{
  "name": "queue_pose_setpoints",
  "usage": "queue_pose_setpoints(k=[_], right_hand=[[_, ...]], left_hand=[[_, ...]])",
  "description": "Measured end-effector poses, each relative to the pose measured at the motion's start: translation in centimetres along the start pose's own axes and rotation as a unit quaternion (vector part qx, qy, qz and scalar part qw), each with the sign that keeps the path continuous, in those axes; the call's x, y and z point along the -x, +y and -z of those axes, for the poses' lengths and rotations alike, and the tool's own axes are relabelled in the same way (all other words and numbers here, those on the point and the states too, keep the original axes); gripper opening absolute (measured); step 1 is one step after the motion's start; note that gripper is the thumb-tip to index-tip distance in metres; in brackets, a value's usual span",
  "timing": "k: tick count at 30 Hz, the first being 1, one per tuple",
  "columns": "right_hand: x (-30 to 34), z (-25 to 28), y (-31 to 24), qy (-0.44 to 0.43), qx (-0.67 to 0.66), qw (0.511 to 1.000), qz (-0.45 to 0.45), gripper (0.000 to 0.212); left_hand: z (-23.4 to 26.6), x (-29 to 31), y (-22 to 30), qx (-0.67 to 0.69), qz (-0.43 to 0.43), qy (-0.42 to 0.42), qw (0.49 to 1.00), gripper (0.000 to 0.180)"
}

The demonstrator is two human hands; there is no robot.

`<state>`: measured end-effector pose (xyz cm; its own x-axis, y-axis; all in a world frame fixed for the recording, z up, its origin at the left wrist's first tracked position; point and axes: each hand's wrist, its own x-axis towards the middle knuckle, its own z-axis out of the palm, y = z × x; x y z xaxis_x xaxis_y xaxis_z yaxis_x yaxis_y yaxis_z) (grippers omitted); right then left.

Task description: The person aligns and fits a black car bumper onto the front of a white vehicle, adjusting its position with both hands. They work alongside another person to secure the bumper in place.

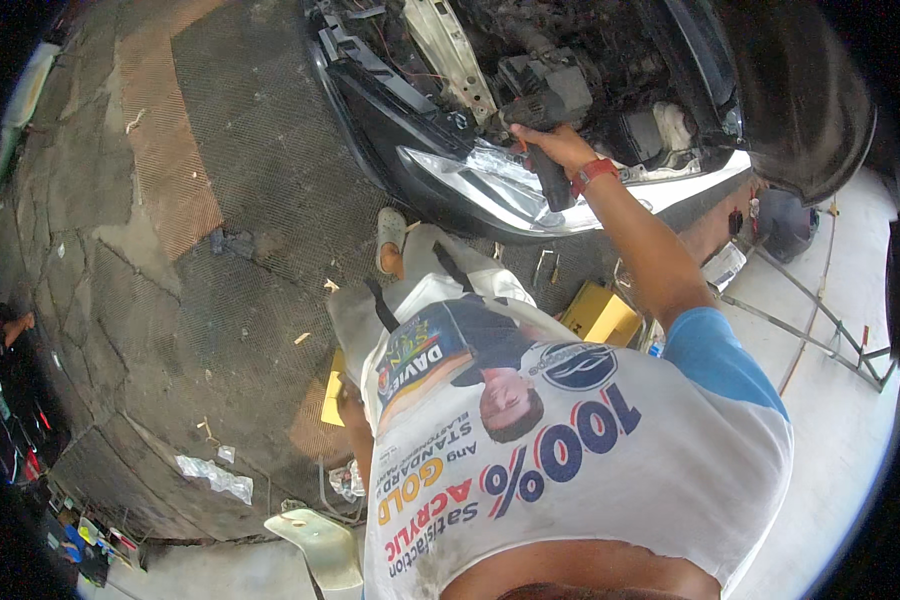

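Observation:
My right hand point(560, 146) is closed around the grip of a dark cordless drill point(548, 178), at the front of a car's open engine bay. The drill's head is over the front frame, close to a pale metal bracket point(455, 60), and its tip is hard to make out. Just below the drill lies the car's clear headlight point(470, 180). My left hand point(350, 402) hangs low at my left side beside a yellow object point(332, 392). Its fingers are mostly hidden by shadow and my shirt.
A yellow box-like object point(602, 316) is by my right side, with small hand tools point(544, 268) on the floor. A metal stand point(830, 330) is at the right. A pale plastic chair point(322, 545) and plastic wrapping point(215, 477) lie behind left. Another person's arm point(17, 328) shows far left.

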<state>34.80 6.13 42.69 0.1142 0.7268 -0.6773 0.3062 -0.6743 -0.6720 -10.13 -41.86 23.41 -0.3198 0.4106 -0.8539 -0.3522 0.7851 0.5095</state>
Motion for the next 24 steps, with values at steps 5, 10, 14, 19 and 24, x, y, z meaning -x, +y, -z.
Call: queue_pose_setpoints(k=[5, 10, 14, 19, 24], right_hand=[[-0.8, -0.7, -1.3, -0.005, -0.001, 1.000, -0.012, 0.038], [-1.5, -0.9, -1.5, -0.013, -0.007, 0.999, -0.041, 0.037], [-2.7, -1.2, 0.0, 0.011, -0.037, 0.999, 0.000, 0.039], [-4.0, 0.4, 1.2, -0.045, 0.205, 0.977, 0.019, 0.049], [-2.1, -2.2, -3.7, -0.014, 0.239, 0.970, -0.035, 0.048]], left_hand=[[1.6, -7.7, 5.3, -0.038, -0.031, 0.060, 0.997, 0.060], [1.8, -11.2, 10.5, -0.020, -0.086, 0.040, 0.995, 0.059], [5.3, -15.4, 8.5, -0.061, -0.062, -0.020, 0.996, 0.058], [5.0, -15.0, 11.0, -0.111, -0.052, -0.139, 0.983, 0.056], [6.3, -17.5, 13.5, -0.005, -0.011, -0.025, 1.000, 0.055]])
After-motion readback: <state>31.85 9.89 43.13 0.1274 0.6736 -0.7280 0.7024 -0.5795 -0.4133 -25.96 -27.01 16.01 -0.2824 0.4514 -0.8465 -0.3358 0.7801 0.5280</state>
